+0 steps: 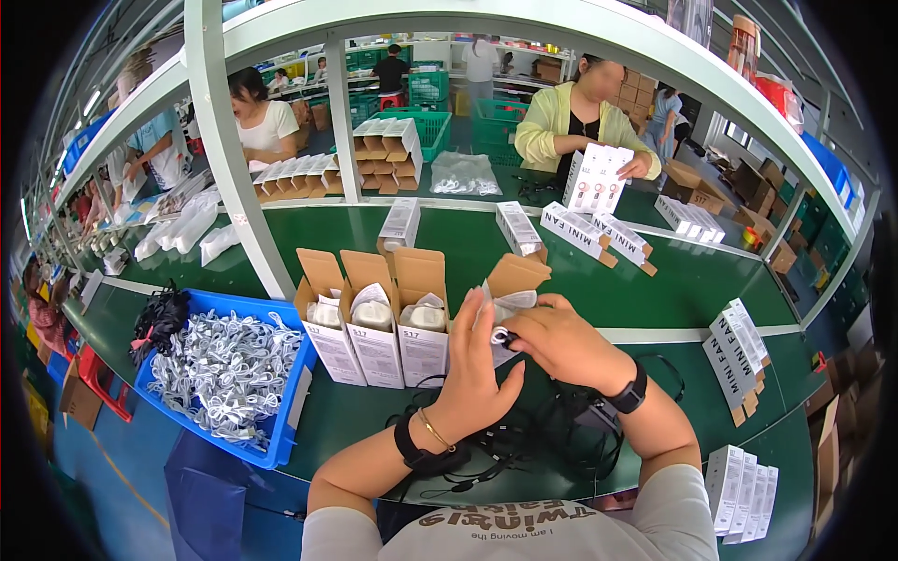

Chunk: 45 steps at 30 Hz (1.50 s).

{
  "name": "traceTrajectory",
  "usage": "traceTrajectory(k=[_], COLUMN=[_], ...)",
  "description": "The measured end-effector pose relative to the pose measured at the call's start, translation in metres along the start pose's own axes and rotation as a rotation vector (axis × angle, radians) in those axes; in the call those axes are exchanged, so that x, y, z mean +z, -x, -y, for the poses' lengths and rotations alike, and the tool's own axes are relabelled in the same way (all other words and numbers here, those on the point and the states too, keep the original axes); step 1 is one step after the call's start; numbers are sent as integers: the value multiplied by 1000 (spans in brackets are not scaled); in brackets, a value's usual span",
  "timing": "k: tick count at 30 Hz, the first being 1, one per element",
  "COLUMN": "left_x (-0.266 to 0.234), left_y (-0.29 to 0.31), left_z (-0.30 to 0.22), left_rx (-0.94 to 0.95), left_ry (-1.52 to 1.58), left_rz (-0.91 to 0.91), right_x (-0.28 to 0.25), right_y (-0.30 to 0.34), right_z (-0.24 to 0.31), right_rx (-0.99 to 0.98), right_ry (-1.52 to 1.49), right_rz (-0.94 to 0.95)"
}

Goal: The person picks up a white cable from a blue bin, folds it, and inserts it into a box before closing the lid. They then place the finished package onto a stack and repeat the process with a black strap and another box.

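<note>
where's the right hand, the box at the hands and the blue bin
Right hand (pixel 567 344), head view: back of the hand
Box at the hands (pixel 516 275), head view: raised cardboard flap
Blue bin (pixel 283 433), head view: right wall

Workbenches (pixel 673 290) and stacked cartons (pixel 640 91) show a factory.

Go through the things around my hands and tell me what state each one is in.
Left hand: open, fingers extended.
Right hand: fingers curled over a small white-and-dark item.
Box at the hands: open, flap raised.
Three boxes in a row: upright, open, white contents showing.
Blue bin: open, heaped with cables.
White cables: looped, piled.
Black cables: loose, tangled.
Boxes at right: brown end flaps sticking out.
</note>
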<state>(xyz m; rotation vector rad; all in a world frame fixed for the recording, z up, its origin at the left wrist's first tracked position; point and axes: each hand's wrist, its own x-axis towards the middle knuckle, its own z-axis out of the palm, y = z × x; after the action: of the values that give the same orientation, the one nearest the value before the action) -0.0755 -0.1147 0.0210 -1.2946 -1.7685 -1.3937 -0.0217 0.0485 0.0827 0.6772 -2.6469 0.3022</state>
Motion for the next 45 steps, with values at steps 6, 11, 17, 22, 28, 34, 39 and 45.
traceTrajectory(k=[6,11,17,22,28,34,39,45], left_x=[12,16,20,16,17,13,13,15], left_y=[5,7,12,13,13,11,12,14], left_z=[16,15,12,11,18,10,9,13], left_rx=[-163,-307,-404,-438,-395,-401,-356,-409], left_ry=[149,275,463,467,479,432,357,449], left_rz=[140,280,251,326,231,291,309,247], right_x=[-1,3,-23,-29,-24,-40,-33,-33], right_y=[36,50,37,28,31,29,19,18], right_z=[9,10,16,22,27,21,16,27], right_rx=[-71,172,189,177,103,122,129,206], right_ry=[-47,-140,-51,19,81,56,69,13], right_rz=[-14,-243,-36,-65,-83,136,150,36])
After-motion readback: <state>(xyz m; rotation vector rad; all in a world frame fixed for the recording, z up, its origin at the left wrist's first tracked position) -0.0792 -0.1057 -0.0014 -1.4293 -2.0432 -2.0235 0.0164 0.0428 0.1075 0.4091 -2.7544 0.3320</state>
